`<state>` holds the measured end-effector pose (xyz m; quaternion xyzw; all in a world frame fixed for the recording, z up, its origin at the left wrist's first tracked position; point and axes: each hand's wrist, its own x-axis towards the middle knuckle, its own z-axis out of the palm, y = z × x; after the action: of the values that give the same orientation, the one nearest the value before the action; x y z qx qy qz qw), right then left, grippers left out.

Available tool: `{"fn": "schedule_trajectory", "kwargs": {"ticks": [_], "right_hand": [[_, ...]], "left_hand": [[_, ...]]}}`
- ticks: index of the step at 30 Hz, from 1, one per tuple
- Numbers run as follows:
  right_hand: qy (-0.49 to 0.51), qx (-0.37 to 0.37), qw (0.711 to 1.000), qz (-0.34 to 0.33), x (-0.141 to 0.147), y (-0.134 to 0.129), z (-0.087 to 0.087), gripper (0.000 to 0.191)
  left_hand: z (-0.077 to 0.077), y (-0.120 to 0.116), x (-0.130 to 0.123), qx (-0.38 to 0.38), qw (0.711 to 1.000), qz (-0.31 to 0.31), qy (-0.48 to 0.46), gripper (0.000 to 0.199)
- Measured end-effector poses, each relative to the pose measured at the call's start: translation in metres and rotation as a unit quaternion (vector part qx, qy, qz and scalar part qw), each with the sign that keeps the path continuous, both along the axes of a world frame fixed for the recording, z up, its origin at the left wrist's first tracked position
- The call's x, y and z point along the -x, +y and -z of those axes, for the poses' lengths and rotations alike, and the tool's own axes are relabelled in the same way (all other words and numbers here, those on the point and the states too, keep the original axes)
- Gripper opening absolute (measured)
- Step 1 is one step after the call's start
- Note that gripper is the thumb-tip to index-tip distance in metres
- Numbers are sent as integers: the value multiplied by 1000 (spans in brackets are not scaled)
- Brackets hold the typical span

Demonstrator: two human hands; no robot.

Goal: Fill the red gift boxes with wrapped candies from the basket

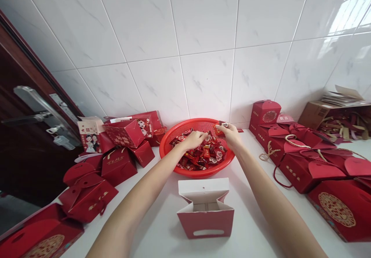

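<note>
1. In the head view, a red basket [199, 172] of wrapped sweets [207, 152] stands on the far middle of the white table [162, 211], close to the tiled wall [207, 80].
2. The left hand [195, 139] reaches over the basket, its fingers bent down among the sweets; whether they grip one cannot be told.
3. The right hand [232, 135] is at the basket's far right rim, its fingers closed in a pinch on a single wrapped packet [222, 125].
4. Nearer, between the forearms, an upright box [205, 223] stands with its top open and its pale inside showing, just beside the basket's near edge.
5. Red gift boxes [118, 166] crowd the left side, near a dark door [17, 146].
6. More red boxes with cords [303, 171] fill the right side; a cardboard carton [311, 117] holding ribbons stands at the far right.
</note>
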<state>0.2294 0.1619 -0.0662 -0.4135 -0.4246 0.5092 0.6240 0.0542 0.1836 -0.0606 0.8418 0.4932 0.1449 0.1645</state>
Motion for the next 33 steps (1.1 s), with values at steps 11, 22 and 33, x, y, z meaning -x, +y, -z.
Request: {"fn": "schedule_trajectory", "kwargs": {"ticks": [11,22,33], "right_hand": [[-21,-11,1000,-7,-1,0,3,32],[9,5,1000,2,1,-1,0,32],[2,4,1000,-1,1,-1,2,31]], "left_hand": [[14,-18,-21,-55,950,265,159,45],[12,-15,-26,-56,950,230,204,12],[27,-10,-28,-39,949,226,218,65]]}}
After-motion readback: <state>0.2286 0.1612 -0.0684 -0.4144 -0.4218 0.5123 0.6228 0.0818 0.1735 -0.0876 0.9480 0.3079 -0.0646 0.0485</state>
